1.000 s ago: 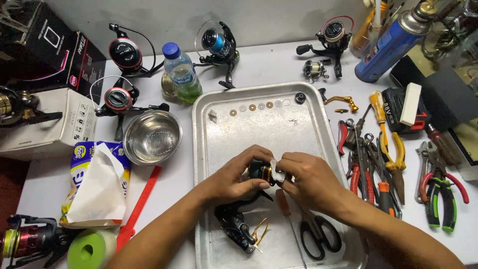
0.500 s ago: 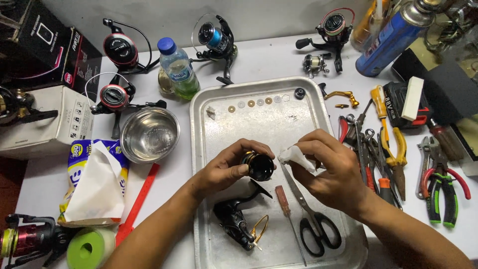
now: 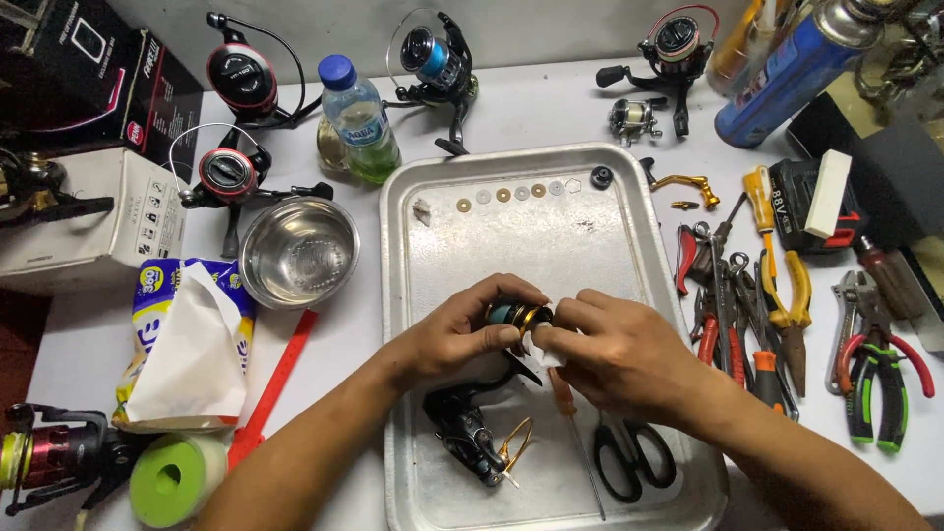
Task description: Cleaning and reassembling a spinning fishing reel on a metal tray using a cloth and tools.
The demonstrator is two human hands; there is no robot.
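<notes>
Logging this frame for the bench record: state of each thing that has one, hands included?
Left hand: gripping the reel spool.
Right hand: pressing a white tissue to the spool.
Reel spool: off its reel, held over the tray.
Reel body: lying in the metal tray, spool removed.
Scissors: shut, lying in the tray.
Steel bowl: upright, looks empty.
Water bottle: upright, capped.
Tissue pack: open.

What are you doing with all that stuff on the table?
A person works over a metal tray. The left hand holds a small round spool, blue and gold, while the right hand presses a white tissue against it. A black reel body, scissors and a row of washers lie in the tray.
</notes>
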